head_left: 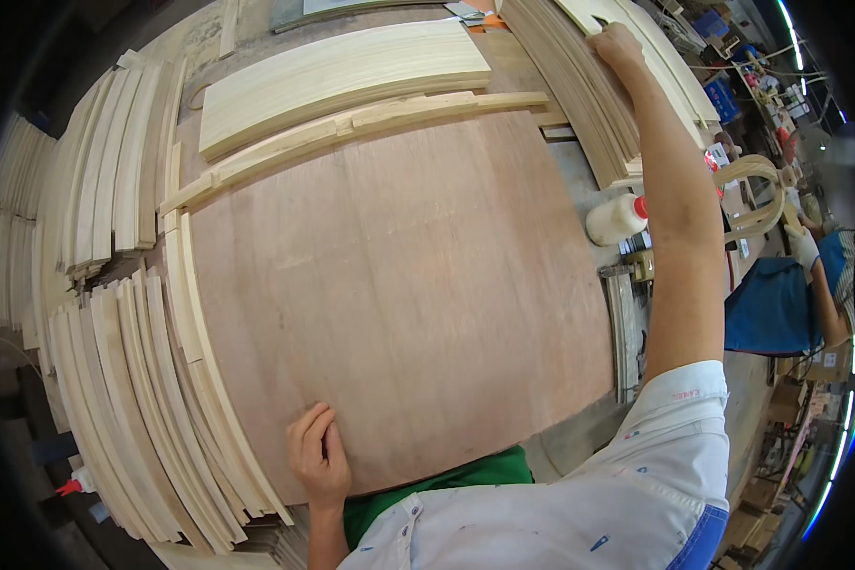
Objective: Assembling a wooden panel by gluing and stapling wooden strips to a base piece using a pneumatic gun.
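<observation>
A large brown plywood board (399,275) lies flat across the workbench in front of me. My left hand (317,456) rests on its near edge, fingers together and holding nothing. My right hand (617,46) reaches far to the back right and grips a pale wood slat in the leaning stack of slats (589,95). Two pale wood strips (351,128) lie along the board's far edge.
Stacks of pale slats (152,408) lie at the left, more slats (109,171) stand behind them, and a wide bundle (342,71) sits at the back. A white glue bottle with a red cap (617,218) lies right of the board. Another person (817,275) works at the far right.
</observation>
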The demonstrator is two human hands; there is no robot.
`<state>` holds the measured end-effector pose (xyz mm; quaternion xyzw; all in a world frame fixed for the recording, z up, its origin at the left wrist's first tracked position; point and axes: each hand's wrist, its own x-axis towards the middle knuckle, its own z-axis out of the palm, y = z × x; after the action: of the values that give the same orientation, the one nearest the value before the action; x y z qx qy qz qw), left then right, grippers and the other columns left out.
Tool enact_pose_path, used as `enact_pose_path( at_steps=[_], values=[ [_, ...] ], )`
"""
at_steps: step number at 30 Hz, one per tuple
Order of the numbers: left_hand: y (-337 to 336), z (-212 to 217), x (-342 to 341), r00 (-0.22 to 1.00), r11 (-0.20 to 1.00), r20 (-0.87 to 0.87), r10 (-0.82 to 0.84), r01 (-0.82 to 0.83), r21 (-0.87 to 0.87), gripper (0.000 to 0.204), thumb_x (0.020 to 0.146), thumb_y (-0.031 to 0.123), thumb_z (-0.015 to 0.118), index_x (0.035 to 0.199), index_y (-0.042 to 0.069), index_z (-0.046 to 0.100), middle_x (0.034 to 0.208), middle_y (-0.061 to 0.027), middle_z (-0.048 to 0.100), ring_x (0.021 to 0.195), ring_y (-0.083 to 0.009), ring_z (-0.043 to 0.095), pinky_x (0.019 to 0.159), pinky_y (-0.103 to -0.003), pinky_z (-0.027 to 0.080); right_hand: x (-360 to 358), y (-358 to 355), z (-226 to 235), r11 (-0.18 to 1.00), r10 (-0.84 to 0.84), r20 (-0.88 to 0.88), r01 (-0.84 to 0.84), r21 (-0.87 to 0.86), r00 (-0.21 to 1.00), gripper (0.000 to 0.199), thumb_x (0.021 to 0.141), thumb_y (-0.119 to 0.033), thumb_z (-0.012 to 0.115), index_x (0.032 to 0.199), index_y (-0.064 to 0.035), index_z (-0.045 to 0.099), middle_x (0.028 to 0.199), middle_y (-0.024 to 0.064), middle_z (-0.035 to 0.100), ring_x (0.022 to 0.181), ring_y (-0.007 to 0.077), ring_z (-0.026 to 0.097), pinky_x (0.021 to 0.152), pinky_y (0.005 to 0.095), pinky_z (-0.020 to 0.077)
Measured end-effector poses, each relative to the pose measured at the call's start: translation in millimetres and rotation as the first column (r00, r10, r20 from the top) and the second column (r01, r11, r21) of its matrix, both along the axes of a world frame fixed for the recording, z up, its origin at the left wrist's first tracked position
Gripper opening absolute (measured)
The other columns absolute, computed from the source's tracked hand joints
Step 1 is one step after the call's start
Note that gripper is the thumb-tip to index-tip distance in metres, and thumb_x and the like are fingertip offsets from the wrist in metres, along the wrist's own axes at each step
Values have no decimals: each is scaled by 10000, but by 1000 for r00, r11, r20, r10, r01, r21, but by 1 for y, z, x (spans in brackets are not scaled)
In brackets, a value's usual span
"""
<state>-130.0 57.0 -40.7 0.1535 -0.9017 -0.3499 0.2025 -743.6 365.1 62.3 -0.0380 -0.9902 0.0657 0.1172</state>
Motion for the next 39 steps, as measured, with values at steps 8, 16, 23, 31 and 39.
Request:
enact_pose_path(
  at_steps=[8, 16, 23, 31, 39],
  values=[
    [-6, -2, -10, 998, 996, -59, 5, 0, 84, 184, 816, -55, 614, 994, -22, 646, 1047, -141, 645, 933, -289, 620, 803, -352, 500, 136, -89, 85, 797, 598, -237, -600, 71, 766, 245, 713, -205, 656, 780, 28, 625, 713, 215, 622, 641, 312, 578, 628, 405, 465],
    [-30, 11, -57, 983, 999, -179, -24, 16, -46, 391, 778, -43, 633, 1161, 17, 586, 1235, -160, 535, 1147, -334, 512, 935, -395, 459, 299, -154, -36, 305, 951, 26, -927, -218, 307, 483, 763, -74, 688, 1204, 18, 515, 1278, 203, 512, 1236, 364, 448, 1078, 413, 352],
    [-74, -10, -120, 987, 960, -148, -69, 25, -280, 364, 820, 16, 622, 1182, 18, 587, 1313, -152, 508, 1270, -343, 426, 1052, -435, 359, 295, -176, -81, 345, 938, 99, -918, -194, 332, 459, 772, -52, 677, 1201, 23, 531, 1293, 168, 527, 1291, 327, 407, 1086, 398, 355],
    [-107, -24, -149, 986, 921, -142, -83, 21, -389, 283, 843, 71, 606, 1122, 38, 638, 1216, -135, 595, 1226, -312, 488, 1031, -442, 368, 298, -198, -84, 287, 958, 37, -940, -185, 285, 423, 759, -36, 671, 1157, 36, 548, 1250, 143, 552, 1229, 320, 460, 1041, 389, 395],
    [-128, -13, -152, 994, 887, -60, -86, 49, -459, 298, 829, 118, 626, 1114, 32, 637, 1200, -132, 605, 1180, -300, 526, 1014, -407, 397, 290, -205, -96, 201, 974, -71, -966, -164, 215, 385, 786, -60, 651, 1146, 33, 551, 1239, 187, 558, 1189, 352, 492, 995, 401, 429]
  ],
)
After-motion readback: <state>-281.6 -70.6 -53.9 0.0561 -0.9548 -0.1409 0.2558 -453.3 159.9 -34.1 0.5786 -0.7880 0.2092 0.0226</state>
